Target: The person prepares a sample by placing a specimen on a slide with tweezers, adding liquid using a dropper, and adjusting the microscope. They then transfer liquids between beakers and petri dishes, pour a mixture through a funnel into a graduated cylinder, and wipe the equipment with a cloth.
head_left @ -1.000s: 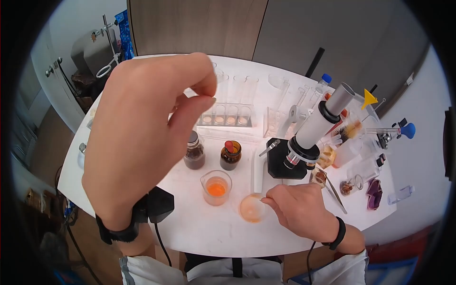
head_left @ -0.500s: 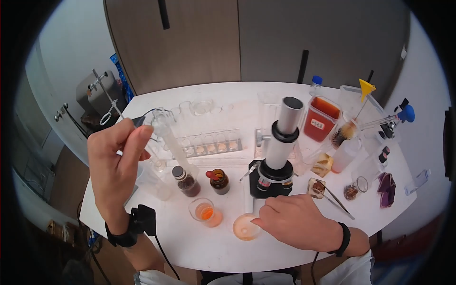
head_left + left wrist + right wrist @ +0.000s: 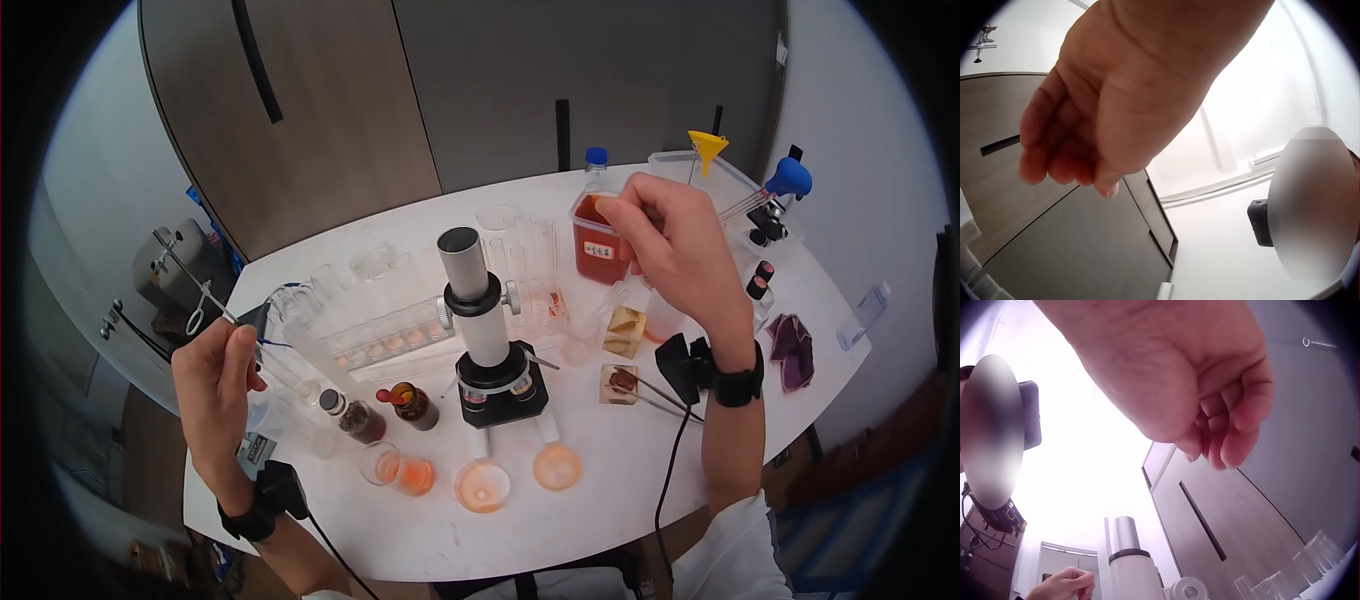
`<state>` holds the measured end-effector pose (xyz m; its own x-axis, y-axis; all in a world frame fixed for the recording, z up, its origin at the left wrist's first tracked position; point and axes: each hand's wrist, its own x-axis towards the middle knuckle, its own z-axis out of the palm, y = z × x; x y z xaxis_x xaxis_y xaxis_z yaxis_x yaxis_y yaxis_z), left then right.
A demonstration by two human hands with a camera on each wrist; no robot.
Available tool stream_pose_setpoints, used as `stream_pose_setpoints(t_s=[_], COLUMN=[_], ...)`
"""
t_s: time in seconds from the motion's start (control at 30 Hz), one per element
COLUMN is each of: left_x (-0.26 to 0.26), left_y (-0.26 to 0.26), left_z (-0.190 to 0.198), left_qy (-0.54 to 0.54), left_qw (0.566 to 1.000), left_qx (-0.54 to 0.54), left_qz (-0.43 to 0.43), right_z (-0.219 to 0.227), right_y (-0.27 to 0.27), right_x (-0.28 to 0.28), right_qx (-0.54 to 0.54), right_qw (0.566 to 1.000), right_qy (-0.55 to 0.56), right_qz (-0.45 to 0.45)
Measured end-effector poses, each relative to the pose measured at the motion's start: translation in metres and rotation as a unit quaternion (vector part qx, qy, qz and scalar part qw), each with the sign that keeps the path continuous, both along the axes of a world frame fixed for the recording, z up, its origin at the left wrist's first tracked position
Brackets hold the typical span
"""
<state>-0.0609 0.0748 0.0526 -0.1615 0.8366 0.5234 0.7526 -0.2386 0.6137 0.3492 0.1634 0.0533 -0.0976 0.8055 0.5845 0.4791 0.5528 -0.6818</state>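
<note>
My left hand is raised over the table's left side, fingers curled in; in the left wrist view nothing shows between them. My right hand is lifted at the right, thumb and index tips together, overlapping a tub of red liquid. The right wrist view shows its fingers bent and nothing held. A microscope stands between the hands. Before it lie a shallow dish and another shallow dish, both with pale orange contents. Left of these is a beaker with orange liquid.
A dark-filled bottle and an amber bottle with a red-topped dropper stand behind the beaker. A clear rack runs behind them. Tweezers and a purple mineral lie at the right, with a yellow funnel farther back.
My right hand has left the dish at the front and risen to the right, showing a second dish there. My left hand has come down from close before the camera; the head view has shifted.
</note>
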Motion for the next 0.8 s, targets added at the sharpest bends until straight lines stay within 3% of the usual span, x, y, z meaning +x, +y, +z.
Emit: stream_pose_setpoints(t_s=[0.17, 0.27, 0.37, 0.47, 0.8], left_x=[0.01, 0.016, 0.014, 0.013, 0.016], left_y=[0.001, 0.0, -0.002, -0.004, -0.003], left_z=[-0.002, 0.0, 0.003, 0.002, 0.001], left_qy=[0.005, -0.002, 0.013, 0.02, 0.038], left_qw=[1.0, 1.0, 0.999, 0.999, 0.999], left_qx=[-0.016, -0.016, -0.037, -0.04, -0.034], left_qz=[-0.002, -0.002, 0.003, 0.005, 0.001], right_z=[-0.041, -0.072, -0.072, -0.054, -0.066], right_y=[0.058, 0.079, 0.08, 0.068, 0.082], right_x=[-0.01, -0.02, -0.026, -0.041, -0.056], right_qx=[-0.029, 0.041, 0.073, -0.042, -0.108], right_qw=[0.995, 0.978, 0.977, 0.983, 0.974], right_qy=[-0.091, -0.183, -0.171, -0.176, -0.197], right_qz=[-0.006, -0.089, -0.101, -0.036, -0.017])
